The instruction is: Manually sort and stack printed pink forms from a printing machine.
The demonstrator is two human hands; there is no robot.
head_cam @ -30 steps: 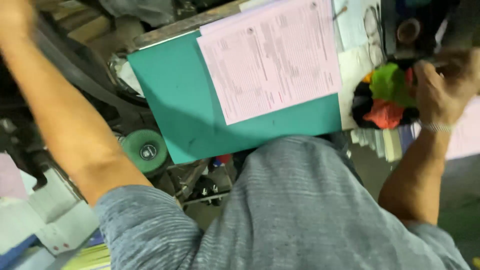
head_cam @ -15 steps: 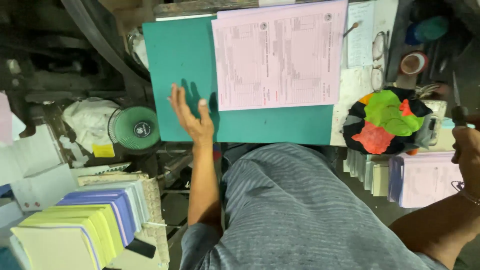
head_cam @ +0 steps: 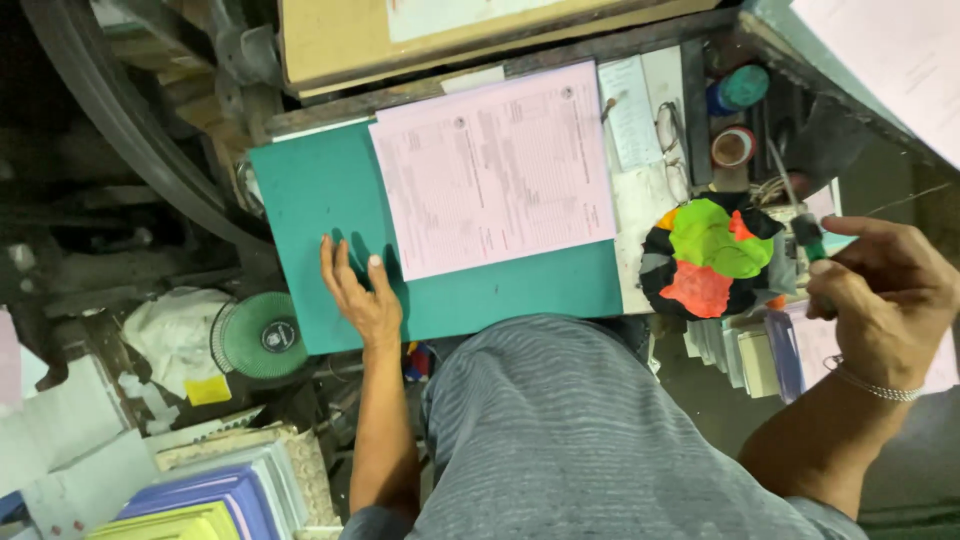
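My left hand [head_cam: 357,293] lies flat on a green mat [head_cam: 310,210], fingers spread, just left of a stack of pink printed sheets [head_cam: 495,165]. My right hand [head_cam: 885,290] is curled at the right side around a slim tool with a green handle [head_cam: 808,238]. A dark pad smeared with green, orange and red colour [head_cam: 710,258] sits between the mat and my right hand. A bracelet shows on my right wrist.
A small green fan [head_cam: 262,338] stands left of the mat. Stacked blue and yellow paper pads [head_cam: 215,495] lie at the lower left. Spectacles [head_cam: 672,150], a tape roll [head_cam: 733,147] and a teal-capped jar [head_cam: 738,88] sit behind the pad. A large belt wheel [head_cam: 120,120] curves at the upper left.
My left arm came down from the upper left and its hand settled flat on the green mat. My right hand drew back from the colour pad and rose slightly, gripping the tool.
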